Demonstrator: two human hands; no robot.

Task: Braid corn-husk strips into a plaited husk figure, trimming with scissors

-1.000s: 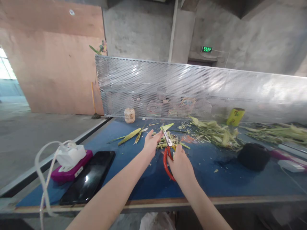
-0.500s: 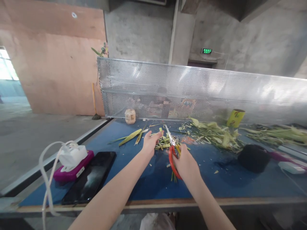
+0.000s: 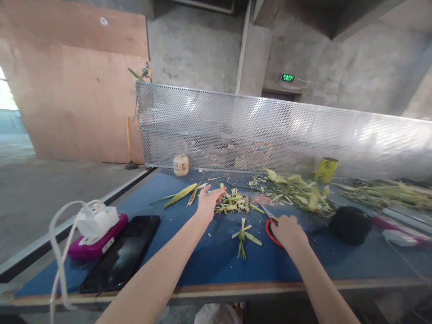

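Leaf strip (image 3: pixel 222 185) pinched in the left hand (image 3: pixel 208 200), at the left edge of the clippings (image 3: pixel 234 203). Red-handled scissors (image 3: pixel 271 233) gripped in the right hand (image 3: pixel 290 231), well apart from the strip. Between and nearer, knotted leaf piece (image 3: pixel 241 237) flat on the worktop (image 3: pixel 209 263). Probably a pause in trimming; for any further cut, scissors needed at the strip.
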